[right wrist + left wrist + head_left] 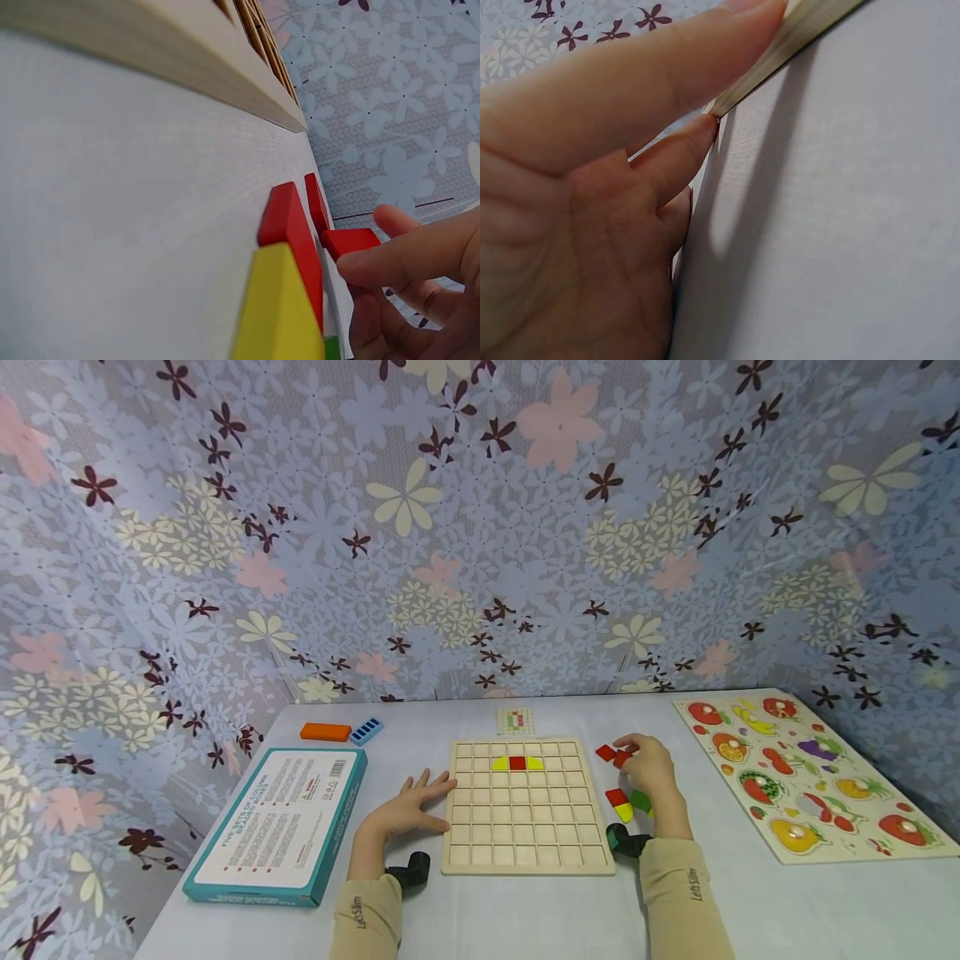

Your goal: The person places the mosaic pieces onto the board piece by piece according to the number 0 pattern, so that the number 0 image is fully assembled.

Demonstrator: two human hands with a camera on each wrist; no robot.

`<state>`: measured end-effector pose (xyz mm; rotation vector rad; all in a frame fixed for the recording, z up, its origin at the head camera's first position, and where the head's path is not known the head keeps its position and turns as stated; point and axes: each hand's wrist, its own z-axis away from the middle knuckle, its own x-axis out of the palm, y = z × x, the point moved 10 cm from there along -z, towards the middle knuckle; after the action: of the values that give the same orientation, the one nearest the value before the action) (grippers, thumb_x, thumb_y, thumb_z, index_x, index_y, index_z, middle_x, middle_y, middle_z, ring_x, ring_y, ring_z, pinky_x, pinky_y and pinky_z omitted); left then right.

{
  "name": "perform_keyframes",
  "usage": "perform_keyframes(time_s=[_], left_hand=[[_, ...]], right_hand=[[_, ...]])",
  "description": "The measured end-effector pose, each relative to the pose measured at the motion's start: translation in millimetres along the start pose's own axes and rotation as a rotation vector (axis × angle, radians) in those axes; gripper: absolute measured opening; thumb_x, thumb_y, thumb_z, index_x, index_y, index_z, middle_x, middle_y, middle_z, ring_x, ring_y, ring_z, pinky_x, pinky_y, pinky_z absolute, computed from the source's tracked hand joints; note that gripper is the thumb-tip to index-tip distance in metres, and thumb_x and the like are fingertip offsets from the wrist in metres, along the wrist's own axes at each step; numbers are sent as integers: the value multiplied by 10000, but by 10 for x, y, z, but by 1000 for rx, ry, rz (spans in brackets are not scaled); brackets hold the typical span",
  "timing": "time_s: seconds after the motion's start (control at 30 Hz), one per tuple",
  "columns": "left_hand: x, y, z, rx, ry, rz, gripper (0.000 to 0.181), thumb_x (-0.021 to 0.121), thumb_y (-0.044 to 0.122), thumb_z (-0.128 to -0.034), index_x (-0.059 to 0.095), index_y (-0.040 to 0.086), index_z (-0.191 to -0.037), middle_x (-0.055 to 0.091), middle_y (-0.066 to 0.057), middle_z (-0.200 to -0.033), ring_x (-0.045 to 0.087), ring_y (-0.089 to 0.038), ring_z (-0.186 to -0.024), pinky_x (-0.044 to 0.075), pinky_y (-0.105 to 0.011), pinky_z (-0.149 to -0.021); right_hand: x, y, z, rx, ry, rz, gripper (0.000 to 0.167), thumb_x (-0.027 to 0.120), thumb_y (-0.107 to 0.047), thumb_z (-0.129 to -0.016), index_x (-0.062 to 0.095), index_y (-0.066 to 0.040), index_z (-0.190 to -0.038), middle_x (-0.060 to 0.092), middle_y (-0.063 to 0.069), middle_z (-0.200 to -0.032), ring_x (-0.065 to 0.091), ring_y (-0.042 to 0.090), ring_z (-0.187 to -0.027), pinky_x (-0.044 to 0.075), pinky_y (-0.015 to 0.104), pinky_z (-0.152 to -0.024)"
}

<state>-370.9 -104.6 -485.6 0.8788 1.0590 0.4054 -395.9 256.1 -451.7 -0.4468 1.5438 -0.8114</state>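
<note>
Head view: mostly looking at the line from right hand [651, 768] to grid board [525, 835]. Pinching a red tile [351, 240] between thumb and fingers over there, right of the board and up toward the far edge of the bench [750, 910]. So pretty much sideways from fingers to board: leftward, parallel to that far edge. Roughly level with the row of a red square [517, 763] between two yellow pieces [500, 764], too.

Can't read a long axis off the held tile: partly covered by fingers from above, foreshortened in the right wrist view. Can't tell either about touching or clearing the loose red tile [604, 752] right beside.

Easily nearer with the right hand for all the loose stuff. Further from the far edge, on the same side of the board: another red tile touching a yellow one [624, 812], as far as visible, with a green piece [641, 800] just beside.

Nothing in the left hand [405, 808], across at the board's left side. Fingers spread apart there, thumb against the rim in the left wrist view, maybe just steadying. Beyond the board, close to the bench's far edge: a small pattern card [516, 721].
</note>
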Motion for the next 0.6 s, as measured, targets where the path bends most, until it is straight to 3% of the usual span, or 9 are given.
perform_keyframes(time_s=[0.17,0.43,0.6], left_hand=[[-1,-11,0,-8,0,1,795,789,210,-685,430,174,-1393,238,-21,-1514,-72,-337,-1408,-54,-596,-1098],[6,17,23,-8,-10,1,794,787,190,-685,428,159,-1393,231,-38,-1515,-76,-345,-1405,-61,-593,-1097],[11,14,25,-23,-11,8,792,787,190,-684,433,173,-1392,233,-22,-1515,-77,-328,-1409,-66,-577,-1104]], right_hand=[[-11,-26,10,8,0,-50,365,566,51,-768,583,22,-1131,525,240,-1092,472,340,-896,464,400,-720],[17,-109,14,16,-52,-175,352,564,-25,-846,567,15,-1196,528,250,-1198,467,370,-1064,409,504,-930],[43,-235,26,-40,-82,-228,329,576,-71,-875,579,47,-1181,578,249,-1152,548,335,-1013,467,441,-888]])
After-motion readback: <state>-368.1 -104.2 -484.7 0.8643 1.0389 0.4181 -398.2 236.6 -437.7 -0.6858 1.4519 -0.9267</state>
